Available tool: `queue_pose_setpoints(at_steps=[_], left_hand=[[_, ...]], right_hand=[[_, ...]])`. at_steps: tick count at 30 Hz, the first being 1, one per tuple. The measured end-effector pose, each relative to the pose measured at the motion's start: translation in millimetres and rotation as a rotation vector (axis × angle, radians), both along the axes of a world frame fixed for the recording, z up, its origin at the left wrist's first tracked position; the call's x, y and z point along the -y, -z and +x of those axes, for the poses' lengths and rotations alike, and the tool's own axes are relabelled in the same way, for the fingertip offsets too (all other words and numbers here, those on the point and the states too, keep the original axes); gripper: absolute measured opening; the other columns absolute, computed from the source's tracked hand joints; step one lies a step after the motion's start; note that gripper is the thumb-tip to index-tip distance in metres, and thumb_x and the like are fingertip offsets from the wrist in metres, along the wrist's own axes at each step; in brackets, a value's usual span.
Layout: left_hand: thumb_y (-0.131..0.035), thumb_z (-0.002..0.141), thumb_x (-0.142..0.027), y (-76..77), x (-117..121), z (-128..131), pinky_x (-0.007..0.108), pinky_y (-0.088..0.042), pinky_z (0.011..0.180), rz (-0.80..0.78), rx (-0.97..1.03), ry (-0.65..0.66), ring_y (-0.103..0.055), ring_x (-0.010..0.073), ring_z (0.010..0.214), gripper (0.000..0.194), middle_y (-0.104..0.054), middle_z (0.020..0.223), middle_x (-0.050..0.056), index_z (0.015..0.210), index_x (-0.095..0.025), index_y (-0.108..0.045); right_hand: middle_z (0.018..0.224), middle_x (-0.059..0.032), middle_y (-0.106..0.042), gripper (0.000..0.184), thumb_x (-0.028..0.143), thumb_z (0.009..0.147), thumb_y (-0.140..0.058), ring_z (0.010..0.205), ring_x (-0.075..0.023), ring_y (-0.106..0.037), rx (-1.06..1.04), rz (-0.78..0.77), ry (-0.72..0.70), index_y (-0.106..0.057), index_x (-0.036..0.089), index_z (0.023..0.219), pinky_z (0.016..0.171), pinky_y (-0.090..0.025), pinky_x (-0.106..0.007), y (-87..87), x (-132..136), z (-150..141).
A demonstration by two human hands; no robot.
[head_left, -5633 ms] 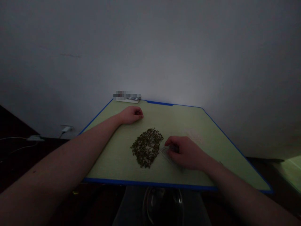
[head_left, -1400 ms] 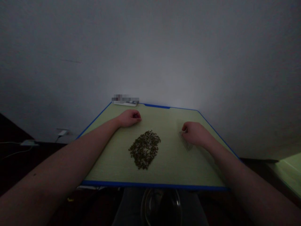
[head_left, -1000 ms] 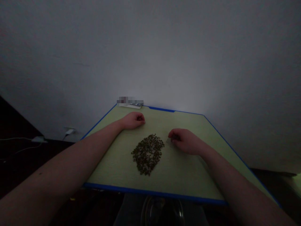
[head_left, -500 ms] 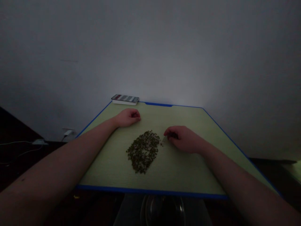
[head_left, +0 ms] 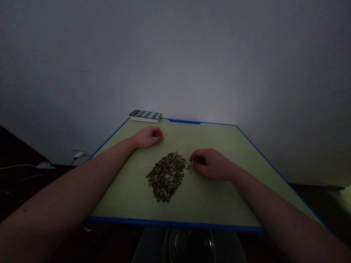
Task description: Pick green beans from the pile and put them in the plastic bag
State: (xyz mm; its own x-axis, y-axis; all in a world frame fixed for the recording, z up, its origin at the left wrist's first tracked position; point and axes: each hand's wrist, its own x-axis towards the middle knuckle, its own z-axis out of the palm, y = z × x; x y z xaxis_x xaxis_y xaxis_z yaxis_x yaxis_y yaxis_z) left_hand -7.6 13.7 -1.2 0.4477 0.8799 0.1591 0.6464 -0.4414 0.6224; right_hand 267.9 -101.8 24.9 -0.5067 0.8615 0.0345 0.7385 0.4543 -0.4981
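Observation:
A loose heap of small green-brown grains [head_left: 166, 177], perhaps beans or seeds, is spread on the pale yellow-green table [head_left: 214, 204]. My right hand [head_left: 212, 163] rests just right of the heap, its fingers pinched round a thin pale tool [head_left: 191, 166] that looks like tweezers. The tool's tip points down at the table, beside a few stray grains. Farther back and to the left, my left hand [head_left: 149, 136] lies on the table in a loose fist, and nothing shows in it.
A phone [head_left: 145, 114] lies on a white box [head_left: 145, 119] at the far left corner. Blue trim edges the table, which stands against a grey wall [head_left: 175, 58]. Below the near edge is a round, shiny, glass-like vessel [head_left: 189, 244]. White cables [head_left: 45, 165] lie at left.
My right hand has shifted slightly toward me and left, and the tool's tip has come closer to the heap's right edge. My left hand stays in place.

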Motion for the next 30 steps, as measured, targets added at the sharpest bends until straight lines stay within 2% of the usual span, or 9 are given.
queue_pose_setpoints(at_steps=[11, 24, 30], left_hand=[[-0.057, 0.071, -0.038, 1.4, -1.0, -0.4, 0.022, -0.037, 0.055, 0.000, -0.001, 0.006, -0.047, 0.0100, 0.058, 0.023, -0.053, 0.061, -0.002, 0.076, -0.015, -0.058], [-0.057, 0.070, -0.038, -1.6, 1.4, 0.5, 0.023, -0.037, 0.054, -0.018, 0.004, -0.002, -0.046, 0.0102, 0.057, 0.023, -0.053, 0.061, -0.002, 0.075, -0.015, -0.058], [-0.057, 0.069, -0.038, -1.5, 1.3, 1.1, 0.023, -0.037, 0.054, -0.023, 0.000, -0.015, -0.046, 0.0101, 0.057, 0.024, -0.053, 0.061, -0.002, 0.076, -0.015, -0.058]], right_hand=[[0.082, -0.0071, -0.068, 0.026, 0.011, 0.071, -0.051, 0.070, -0.0156, -0.058, 0.102, 0.130, 0.158, -0.067, 0.016, 0.091, 0.064, -0.041, -0.025, 0.1, -7.0, 6.4], [0.093, -0.0085, -0.068, 0.026, 0.010, 0.078, -0.048, 0.082, -0.0172, -0.058, 0.029, 0.182, 0.057, -0.066, 0.016, 0.096, 0.075, -0.042, -0.028, 4.2, -12.5, -1.8], [0.083, -0.0052, -0.068, 0.026, 0.009, 0.074, -0.049, 0.070, -0.0144, -0.057, 0.018, 0.121, 0.022, -0.067, 0.017, 0.092, 0.066, -0.041, -0.025, 4.1, -11.7, -1.4]])
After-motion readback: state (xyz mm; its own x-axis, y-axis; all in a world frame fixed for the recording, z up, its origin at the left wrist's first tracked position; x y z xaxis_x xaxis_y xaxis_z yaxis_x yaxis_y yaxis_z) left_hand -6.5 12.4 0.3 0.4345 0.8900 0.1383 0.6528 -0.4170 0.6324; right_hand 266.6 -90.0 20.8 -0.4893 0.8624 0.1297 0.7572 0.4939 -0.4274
